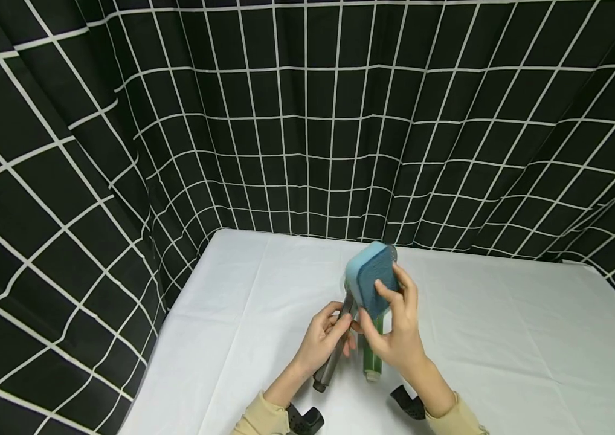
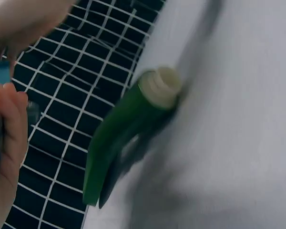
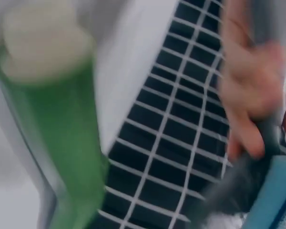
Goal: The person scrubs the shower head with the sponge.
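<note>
My right hand [image 1: 402, 338] pinches a two-tone blue sponge [image 1: 375, 281] by its edges, tilted above the table. The sponge's edge also shows in the right wrist view [image 3: 274, 191]. Just left of it, my left hand [image 1: 321, 341] grips a dark grey handle [image 1: 331, 365], whose upper end is hidden behind the sponge. A green handled thing with a cream end [image 1: 373, 356] is below the sponge, between the hands; its top is covered. It appears larger, blurred, in the left wrist view [image 2: 114, 129] and the right wrist view [image 3: 62, 129].
A white cloth [image 1: 503, 326] covers the table, with black curtains in a white grid [image 1: 318, 133] behind and at the sides. Black curved pieces [image 1: 304, 420] are at both wrists. Part of a clear round thing [image 1: 393, 252] shows behind the sponge.
</note>
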`<state>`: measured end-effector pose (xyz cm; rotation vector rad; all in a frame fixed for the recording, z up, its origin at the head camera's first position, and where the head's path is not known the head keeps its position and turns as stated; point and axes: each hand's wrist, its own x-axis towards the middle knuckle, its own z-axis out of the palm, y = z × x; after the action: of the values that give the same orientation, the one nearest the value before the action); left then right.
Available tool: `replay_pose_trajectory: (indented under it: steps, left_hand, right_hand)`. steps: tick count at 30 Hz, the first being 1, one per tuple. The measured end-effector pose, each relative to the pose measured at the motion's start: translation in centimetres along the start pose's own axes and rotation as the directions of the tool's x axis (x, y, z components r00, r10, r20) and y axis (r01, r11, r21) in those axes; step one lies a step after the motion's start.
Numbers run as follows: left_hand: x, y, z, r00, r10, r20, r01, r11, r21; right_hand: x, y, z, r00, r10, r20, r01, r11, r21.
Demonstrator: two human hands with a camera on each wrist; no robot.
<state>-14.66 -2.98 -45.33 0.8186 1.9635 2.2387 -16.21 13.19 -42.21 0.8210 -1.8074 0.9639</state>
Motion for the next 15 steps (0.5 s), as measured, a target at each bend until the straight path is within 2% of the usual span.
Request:
replay_pose_trajectory:
  steps: [3,5,12,15]
  left_hand:
    - [0.0,0.0,-0.1,0.999,-0.035,0.034,0.035,0.999,-0.011]
    - [-0.1,0.4,-0.2,0.997,-0.052,0.049,0.052,0.999,0.001]
    - [0.0,3.1,-0.2,0.991,-0.073,0.108,0.067,0.996,0.061]
    - [0.0,2.7,-0.3,0.99,-0.09,0.113,0.085,0.995,0.046]
  right_hand:
    - [-0.5,-0.5,0.4,0.996,-0.03,0.087,0.029,1.0,0.006]
    - [-0.6,-0.4,0.4,0.994,-0.03,0.106,0.03,1.0,0.003]
    - [1.3,1.6,-0.9,0.998,0.042,0.054,-0.039,0.998,-0.049]
    - [2.1,2.4,-1.3,0.995,0.096,0.024,-0.094,0.993,-0.071]
